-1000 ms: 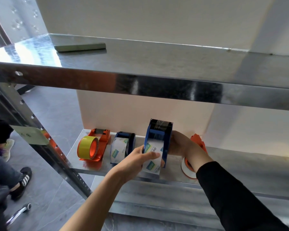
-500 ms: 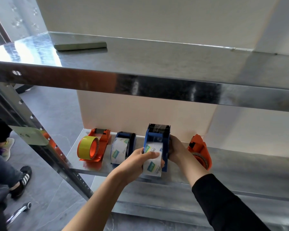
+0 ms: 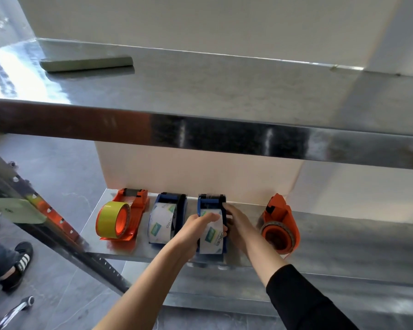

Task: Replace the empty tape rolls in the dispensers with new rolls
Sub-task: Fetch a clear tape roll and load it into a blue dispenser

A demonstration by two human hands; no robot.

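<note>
Blue dispenser (image 3: 211,201) between left hand (image 3: 196,231), right hand (image 3: 237,222)

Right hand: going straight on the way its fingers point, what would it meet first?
The right hand holds the right side of the blue dispenser, so that comes first; past it, probably the white wall behind the shelf, though depth is unclear.

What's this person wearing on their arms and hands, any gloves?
No gloves: the left hand and the right hand are bare, with no ring or watch in view. On the right, a plain black long sleeve ends above the wrist. The left forearm is uncovered.
</note>
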